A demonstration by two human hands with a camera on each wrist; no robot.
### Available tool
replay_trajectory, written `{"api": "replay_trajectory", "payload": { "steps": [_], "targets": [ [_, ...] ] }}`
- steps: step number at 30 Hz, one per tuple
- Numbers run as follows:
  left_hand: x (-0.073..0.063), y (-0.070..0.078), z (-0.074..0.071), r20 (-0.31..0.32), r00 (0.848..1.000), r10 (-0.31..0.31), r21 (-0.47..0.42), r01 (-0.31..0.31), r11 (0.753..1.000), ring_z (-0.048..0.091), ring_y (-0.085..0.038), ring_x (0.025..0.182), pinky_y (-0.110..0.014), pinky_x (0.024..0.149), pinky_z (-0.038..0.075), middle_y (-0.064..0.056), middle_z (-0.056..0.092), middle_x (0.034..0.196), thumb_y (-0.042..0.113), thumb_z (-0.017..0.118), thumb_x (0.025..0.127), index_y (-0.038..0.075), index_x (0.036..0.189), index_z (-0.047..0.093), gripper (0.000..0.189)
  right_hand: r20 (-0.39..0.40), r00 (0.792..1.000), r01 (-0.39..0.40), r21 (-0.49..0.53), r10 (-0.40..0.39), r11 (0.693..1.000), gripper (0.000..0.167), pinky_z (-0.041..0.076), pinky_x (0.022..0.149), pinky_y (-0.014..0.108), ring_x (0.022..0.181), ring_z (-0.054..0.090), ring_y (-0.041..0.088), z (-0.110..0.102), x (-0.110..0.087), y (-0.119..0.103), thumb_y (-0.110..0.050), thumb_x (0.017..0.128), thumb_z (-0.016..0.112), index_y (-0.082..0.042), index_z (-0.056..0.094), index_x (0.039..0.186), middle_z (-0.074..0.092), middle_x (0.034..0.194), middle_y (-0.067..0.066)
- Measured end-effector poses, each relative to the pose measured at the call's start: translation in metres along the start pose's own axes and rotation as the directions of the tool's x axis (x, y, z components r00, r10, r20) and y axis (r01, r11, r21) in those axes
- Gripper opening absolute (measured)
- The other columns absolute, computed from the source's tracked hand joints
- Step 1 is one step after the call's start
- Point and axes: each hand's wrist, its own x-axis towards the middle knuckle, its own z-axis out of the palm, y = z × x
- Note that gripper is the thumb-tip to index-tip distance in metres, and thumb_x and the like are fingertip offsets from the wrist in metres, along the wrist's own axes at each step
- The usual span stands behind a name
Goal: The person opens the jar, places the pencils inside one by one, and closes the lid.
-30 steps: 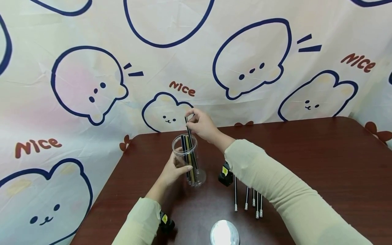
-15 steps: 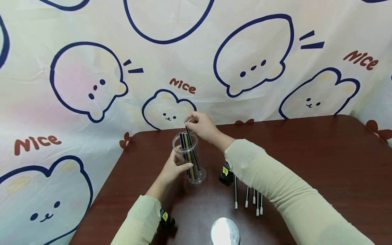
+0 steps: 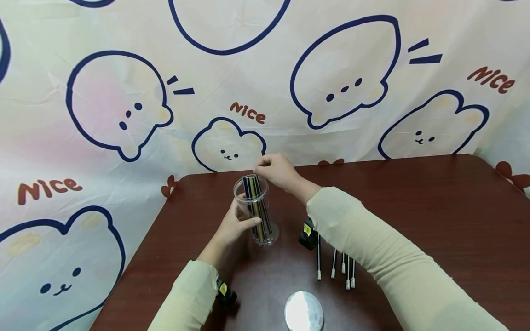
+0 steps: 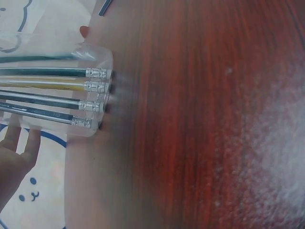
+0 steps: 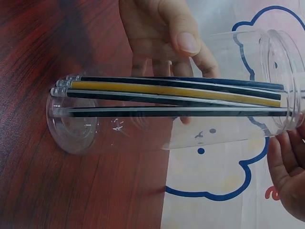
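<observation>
While the left hand (image 3: 232,225) grips a pencil jar (image 5: 143,136) below "Nice" lettering (image 3: 247,113), whether the right hand (image 3: 279,173) pinches anything is unclear.

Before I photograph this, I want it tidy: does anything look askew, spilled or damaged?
I see nothing spilled or damaged. Only the loose pencils look untidy: they lie unevenly spaced outside the jar, partly hidden by the right sleeve.

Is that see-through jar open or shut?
Open. The clear plastic jar has no lid across its mouth, and the pencils are inside, reaching toward the rim.
</observation>
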Motion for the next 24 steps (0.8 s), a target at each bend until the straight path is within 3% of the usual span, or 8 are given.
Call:
{"api": "replay_trajectory", "payload": {
  "steps": [7,13,24],
  "targets": [
    [-0.003,0.012,0.004,0.0,1.0,0.009,0.024,-0.009,1.0,0.044,-0.027,0.107,-0.044,0.09,0.03,-0.015,0.045,0.121,-0.003,0.058,0.077,0.013,0.129,0.024,0.064,0.03,0.999,-0.041,0.023,0.04,0.999,0.017,0.044,0.067,0.028,0.076,0.052,0.019,-0.005,-0.002,-0.001,-0.011,0.084,0.055,0.003,0.062,0.092,0.056,0.086,0.008],
    [0.002,0.0,0.001,-0.006,1.0,0.017,0.015,-0.017,1.0,0.044,-0.026,0.107,-0.044,0.091,0.028,-0.014,0.046,0.121,-0.001,0.061,0.076,0.015,0.128,0.026,0.065,0.033,0.991,-0.129,0.133,0.126,0.983,0.018,0.044,0.076,0.037,0.08,0.055,0.023,-0.012,-0.006,-0.001,-0.012,0.085,0.054,0.003,0.059,0.094,0.056,0.09,0.012],
    [0.0,-0.006,0.0,-0.039,0.999,0.026,0.066,-0.024,0.998,0.044,-0.026,0.107,-0.045,0.089,0.031,-0.012,0.046,0.12,0.009,0.064,0.075,0.016,0.128,0.026,0.066,0.015,0.971,-0.236,0.235,0.239,0.943,0.022,0.045,0.075,0.034,0.078,0.056,0.022,-0.036,-0.028,0.005,-0.012,0.085,0.052,0.004,0.054,0.1,0.056,0.092,0.014]
  ]
}}
